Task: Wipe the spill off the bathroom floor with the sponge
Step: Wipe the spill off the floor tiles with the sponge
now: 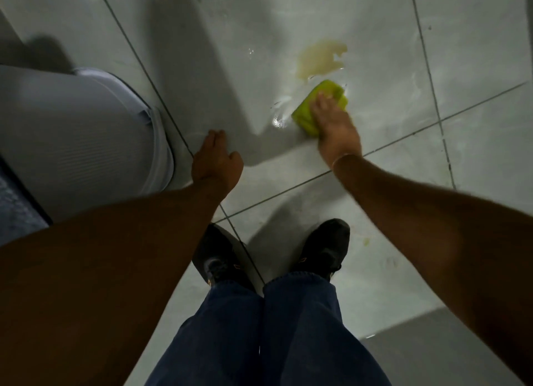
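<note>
- The right hand (336, 126), right of the frame's middle, lies palm down on a yellow-green sponge (314, 106), fingers spread flat across its top and pressing it to the floor (476, 126); the thumb side wraps the sponge's near edge.
- The sponge sits on the pale grey tiles just below and left of the spill (320, 58), a yellowish puddle in the upper middle of the frame. The sponge's far corner is at the puddle's lower edge; whether it touches is hard to tell.
- A thin wet sheen (281, 110) glints on the tile to the left of the sponge.
- The left hand (216, 160), near the middle of the frame, is open and holds nothing, fingers together and pointing up the frame; whether it rests on the floor cannot be told.
- Just left of that hand stands a rounded white fixture (86, 143), filling the left side.
- Two black shoes (323, 247) stand on the tiles in the lower middle, with blue trousers (274, 336) running to the bottom edge.
- Dark grout lines cross the floor diagonally.
</note>
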Demonstrator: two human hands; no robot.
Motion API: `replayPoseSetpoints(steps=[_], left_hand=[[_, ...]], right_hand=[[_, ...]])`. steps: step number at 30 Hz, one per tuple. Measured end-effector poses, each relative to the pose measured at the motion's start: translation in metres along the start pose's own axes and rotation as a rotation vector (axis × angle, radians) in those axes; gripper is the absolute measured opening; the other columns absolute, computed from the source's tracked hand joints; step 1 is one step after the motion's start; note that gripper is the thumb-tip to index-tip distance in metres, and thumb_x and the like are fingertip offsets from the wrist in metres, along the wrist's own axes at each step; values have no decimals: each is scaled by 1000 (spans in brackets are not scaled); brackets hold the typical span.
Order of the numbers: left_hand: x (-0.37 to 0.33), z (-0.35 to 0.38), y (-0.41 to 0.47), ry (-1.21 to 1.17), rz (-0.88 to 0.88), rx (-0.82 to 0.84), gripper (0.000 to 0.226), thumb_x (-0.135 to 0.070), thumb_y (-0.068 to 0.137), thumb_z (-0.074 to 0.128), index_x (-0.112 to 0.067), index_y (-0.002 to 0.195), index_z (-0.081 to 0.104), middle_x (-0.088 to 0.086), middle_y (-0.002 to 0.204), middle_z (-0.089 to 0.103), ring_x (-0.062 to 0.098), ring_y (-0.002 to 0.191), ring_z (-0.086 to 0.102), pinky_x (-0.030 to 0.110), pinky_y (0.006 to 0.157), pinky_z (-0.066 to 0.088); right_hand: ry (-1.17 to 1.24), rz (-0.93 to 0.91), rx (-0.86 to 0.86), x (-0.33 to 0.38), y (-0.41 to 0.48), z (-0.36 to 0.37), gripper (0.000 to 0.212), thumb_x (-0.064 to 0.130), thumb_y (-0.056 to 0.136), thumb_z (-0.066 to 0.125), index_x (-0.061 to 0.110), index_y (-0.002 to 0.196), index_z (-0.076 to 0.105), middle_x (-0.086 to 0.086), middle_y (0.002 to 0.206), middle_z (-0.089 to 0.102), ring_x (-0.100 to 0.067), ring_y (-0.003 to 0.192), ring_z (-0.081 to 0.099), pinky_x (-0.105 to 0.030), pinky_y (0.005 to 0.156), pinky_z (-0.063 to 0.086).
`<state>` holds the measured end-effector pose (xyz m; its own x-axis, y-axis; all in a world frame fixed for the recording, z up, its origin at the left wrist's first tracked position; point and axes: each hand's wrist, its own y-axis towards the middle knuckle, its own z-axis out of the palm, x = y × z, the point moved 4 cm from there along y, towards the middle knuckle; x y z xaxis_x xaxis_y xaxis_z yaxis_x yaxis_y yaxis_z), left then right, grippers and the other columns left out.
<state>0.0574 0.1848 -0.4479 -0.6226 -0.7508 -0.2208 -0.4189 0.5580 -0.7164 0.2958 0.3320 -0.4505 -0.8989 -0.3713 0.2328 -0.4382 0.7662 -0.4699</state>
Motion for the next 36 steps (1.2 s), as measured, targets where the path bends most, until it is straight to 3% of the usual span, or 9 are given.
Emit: replayPoseSetpoints(steps=[3,6,11,14,18,23,26,31,36], left_hand=[[3,2,-3,10,11,-9,66,-30,95,48,-19,158,31,3,169,22,35,145,39,42,122,29],[3,1,-2,61,32,13,71,-31,93,50,-17,159,28,6,169,22,34,147,37,43,121,28],[2,-2,-4,103,52,14,75,-31,95,51,-17,162,21,7,170,19,32,150,33,43,123,25],[1,-4,-2,52,53,24,76,-31,94,52,-17,162,22,7,170,20,30,153,29,43,124,25],[4,-2,-1,61,34,48,77,-33,92,52,-19,161,23,5,170,21,32,149,35,44,123,28],[8,0,1,51,17,72,76,-30,91,50,-20,161,23,2,171,18,32,150,34,46,125,24],[5,-2,3,68,2,70,74,-29,93,48,-20,162,20,3,170,20,35,147,38,47,124,26],[1,-10,4,75,-16,67,74,-24,94,47,-22,162,19,6,166,29,36,142,42,48,122,27],[8,-6,5,76,9,116,76,-23,94,47,-23,163,14,5,168,22,36,148,33,48,125,21]], right_hand=[[97,316,-60,-21,43,-26,82,11,85,58,10,160,25,-16,169,18,-36,156,20,-38,125,22],[159,345,-67,5,66,-33,83,11,81,57,6,158,27,-20,167,20,-39,155,16,-37,128,12],[70,-329,135,89,23,13,62,1,99,44,14,158,34,-11,169,21,-32,158,16,-43,128,18],[-85,-453,200,78,-4,27,63,6,103,36,28,161,24,3,171,12,-20,159,9,-39,126,14],[-173,-275,105,29,11,0,70,3,99,35,23,163,13,-4,172,7,-26,159,12,-43,125,21],[24,171,-24,0,66,-44,71,7,91,54,10,158,30,-16,169,20,-38,155,20,-44,124,28],[25,64,23,38,51,-25,69,7,92,50,8,158,29,-18,168,20,-39,155,19,-46,126,23],[-118,-478,239,71,-39,24,66,12,93,23,21,157,37,-4,168,28,-28,156,25,-43,126,21],[-81,-87,107,13,-10,-6,70,4,93,46,22,159,31,-2,170,23,-26,157,21,-49,127,18]])
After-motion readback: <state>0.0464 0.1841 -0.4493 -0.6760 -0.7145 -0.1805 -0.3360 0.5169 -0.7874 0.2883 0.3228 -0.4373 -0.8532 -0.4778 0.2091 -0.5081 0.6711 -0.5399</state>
